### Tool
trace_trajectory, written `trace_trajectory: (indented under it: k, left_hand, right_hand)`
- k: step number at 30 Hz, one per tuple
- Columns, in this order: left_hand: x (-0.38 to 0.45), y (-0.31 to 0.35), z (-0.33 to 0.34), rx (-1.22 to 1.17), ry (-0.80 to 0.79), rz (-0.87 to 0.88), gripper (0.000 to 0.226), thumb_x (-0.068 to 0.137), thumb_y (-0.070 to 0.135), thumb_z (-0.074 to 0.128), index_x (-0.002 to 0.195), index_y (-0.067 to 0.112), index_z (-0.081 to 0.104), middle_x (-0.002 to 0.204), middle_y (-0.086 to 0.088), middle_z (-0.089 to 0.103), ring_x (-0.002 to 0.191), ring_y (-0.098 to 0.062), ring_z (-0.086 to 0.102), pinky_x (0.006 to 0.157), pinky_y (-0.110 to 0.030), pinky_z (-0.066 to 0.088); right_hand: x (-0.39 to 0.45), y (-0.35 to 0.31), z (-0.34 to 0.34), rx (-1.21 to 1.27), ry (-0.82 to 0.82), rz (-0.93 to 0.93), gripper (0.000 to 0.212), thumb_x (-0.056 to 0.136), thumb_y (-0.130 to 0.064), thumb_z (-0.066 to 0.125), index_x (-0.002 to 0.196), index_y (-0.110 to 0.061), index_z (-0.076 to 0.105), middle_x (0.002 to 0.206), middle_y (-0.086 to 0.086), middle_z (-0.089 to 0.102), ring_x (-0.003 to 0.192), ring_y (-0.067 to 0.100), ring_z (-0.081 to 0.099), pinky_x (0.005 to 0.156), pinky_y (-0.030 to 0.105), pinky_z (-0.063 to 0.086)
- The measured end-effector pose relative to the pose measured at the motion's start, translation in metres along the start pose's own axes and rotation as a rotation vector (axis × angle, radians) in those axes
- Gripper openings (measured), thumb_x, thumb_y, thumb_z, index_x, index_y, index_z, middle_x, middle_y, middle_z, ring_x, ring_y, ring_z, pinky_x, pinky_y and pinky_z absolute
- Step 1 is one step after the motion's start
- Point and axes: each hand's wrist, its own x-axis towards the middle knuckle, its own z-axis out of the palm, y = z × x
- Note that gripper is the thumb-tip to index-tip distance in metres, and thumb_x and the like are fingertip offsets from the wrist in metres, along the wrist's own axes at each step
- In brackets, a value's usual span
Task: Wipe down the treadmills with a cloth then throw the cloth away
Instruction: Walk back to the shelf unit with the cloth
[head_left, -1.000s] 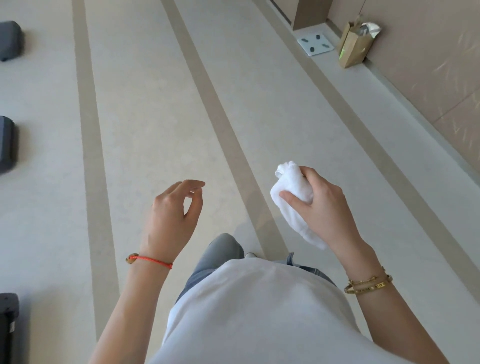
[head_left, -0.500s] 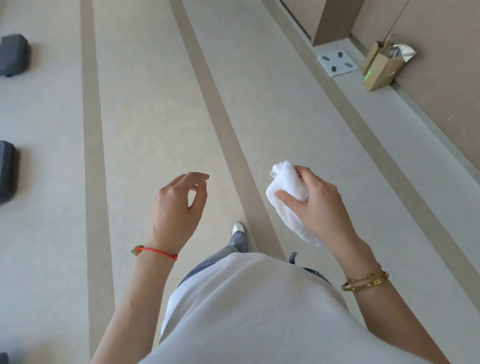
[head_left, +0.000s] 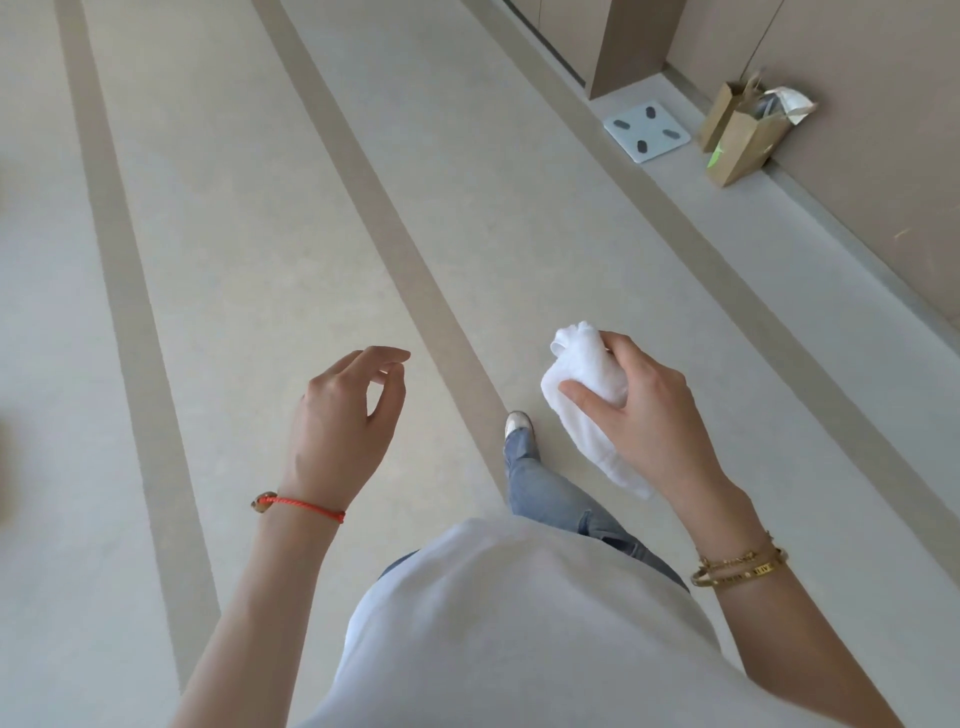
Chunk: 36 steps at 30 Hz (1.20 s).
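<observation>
A crumpled white cloth (head_left: 584, 376) is bunched in my right hand (head_left: 649, 410), whose fingers close around it; a tail of the cloth hangs below the palm. My left hand (head_left: 345, 423) floats at the same height to the left, holding nothing, with its fingers loosely curled and apart. Both hands are over a pale floor, in front of my white shirt. No treadmill is in view.
A brown paper bag (head_left: 743, 137) with paper inside stands against the tan wall at the upper right. Beside it lies a white bathroom scale (head_left: 647, 132), next to a brown pillar (head_left: 626, 47). Darker beige stripes (head_left: 395, 234) run along the floor. My right foot (head_left: 518, 422) is forward.
I have walked forward: the paper bag and scale have shifted right and nearer, and the dark objects at the left edge have left view. The cloth stays in my right hand.
</observation>
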Motion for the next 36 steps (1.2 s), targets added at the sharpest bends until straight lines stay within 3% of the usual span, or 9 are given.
trace_trajectory:
  k: [15,21,36]
  left_hand:
    - [0.334,-0.029,0.037,-0.009,0.056,-0.02,0.02,0.095,0.011,0.055,0.107,0.015,0.07,0.096,0.003,0.073,0.089,-0.013,0.069,0.073,-0.042,0.056]
    - [0.452,-0.038,0.043,-0.013,0.089,0.0,0.019,0.095,0.008,0.056,0.106,0.013,0.071,0.095,0.002,0.073,0.087,-0.01,0.067,0.075,-0.034,0.055]
    - [0.779,-0.128,0.064,-0.076,0.069,0.034,0.018,0.095,0.009,0.057,0.106,0.014,0.071,0.095,0.004,0.072,0.087,-0.006,0.067,0.077,-0.033,0.055]
  right_hand:
    - [0.357,-0.031,-0.001,-0.02,-0.02,-0.088,0.041,0.087,-0.052,0.059,0.122,-0.033,0.051,0.106,-0.011,0.068,0.092,0.017,0.063,0.074,0.035,0.051]
    - [0.48,-0.053,0.001,-0.036,-0.056,-0.117,0.042,0.087,-0.054,0.058,0.123,-0.035,0.05,0.108,-0.013,0.067,0.095,0.014,0.063,0.077,0.035,0.052]
    - [0.793,-0.098,0.046,-0.032,0.011,-0.047,0.044,0.086,-0.054,0.059,0.123,-0.033,0.051,0.102,-0.011,0.068,0.093,0.015,0.063,0.076,0.037,0.052]
